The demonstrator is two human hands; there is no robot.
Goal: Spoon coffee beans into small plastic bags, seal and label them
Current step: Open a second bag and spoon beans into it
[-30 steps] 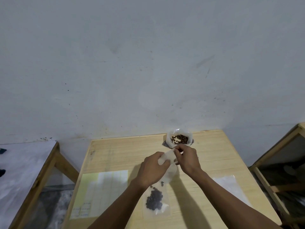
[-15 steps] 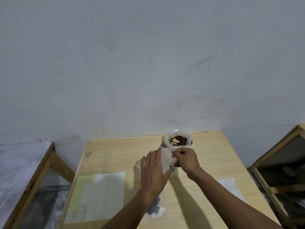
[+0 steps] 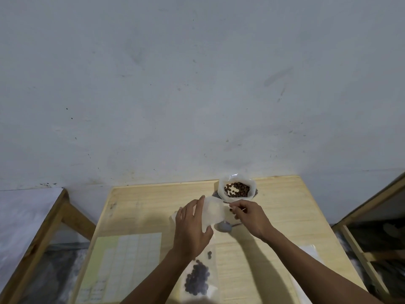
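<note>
My left hand [image 3: 192, 229] lies flat with its fingers straight and slightly spread, pressing the small translucent white plastic bag [image 3: 213, 212] from the left; the thumb tucks under the bag's lower edge. My right hand [image 3: 249, 218] curls its fingers and pinches the bag's right edge, where a couple of dark beans show at the fingertips. Whether a thin stick-like thing is also in that pinch I cannot tell. The bag is soft, crumpled film, held just above the pale, grained wooden table [image 3: 285, 211].

At twelve o'clock from the hands, just beside them, stands an open glossy white plastic pouch of brown coffee beans [image 3: 237, 189], its mouth rolled round. Directly below the held bag a dull grey rounded spoon bowl [image 3: 224, 227] rests on the wood. At six o'clock a flat clear bag of dark beans [image 3: 197, 278] lies beneath my left forearm. At eight o'clock lies a pale yellow-green sheet of gridded labels [image 3: 125, 264].
</note>
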